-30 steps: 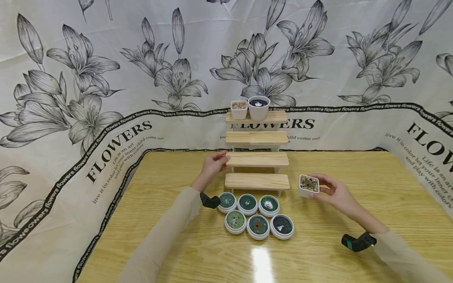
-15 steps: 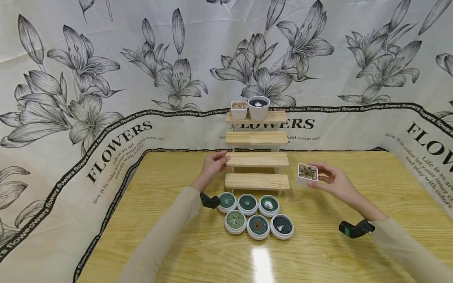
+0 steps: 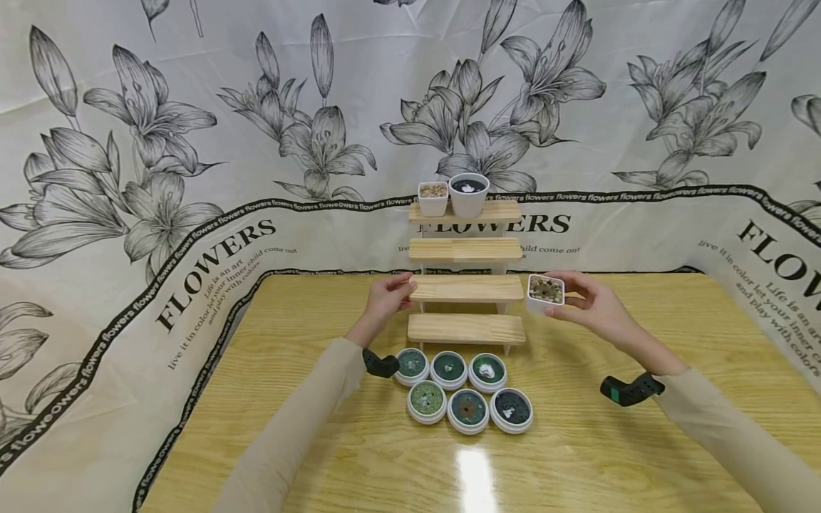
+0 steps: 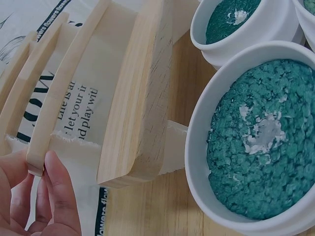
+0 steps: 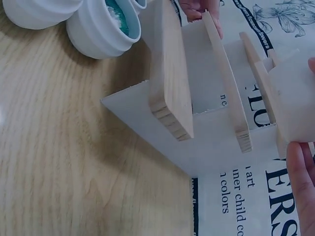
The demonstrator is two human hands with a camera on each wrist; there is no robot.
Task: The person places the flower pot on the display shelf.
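Observation:
My left hand pinches the left end of the second-lowest board of a tiered wooden stand; the left wrist view shows thumb and fingers on that board's end. Off the stand's right side, my right hand holds a small square white pot filled with pebbles, level with the same board and upright. In the right wrist view the pot's wall is at the right edge, with fingers beneath and beside it. Another square pebble pot and a round white pot stand on the top board.
Several round white pots with green or dark fill, such as the front right one, sit in two rows before the stand on the wooden table. A flower-printed cloth hangs behind and along the sides.
The right hand has raised the square pebble pot and brought it leftward, closer to the stand. My left hand stays on the board's end.

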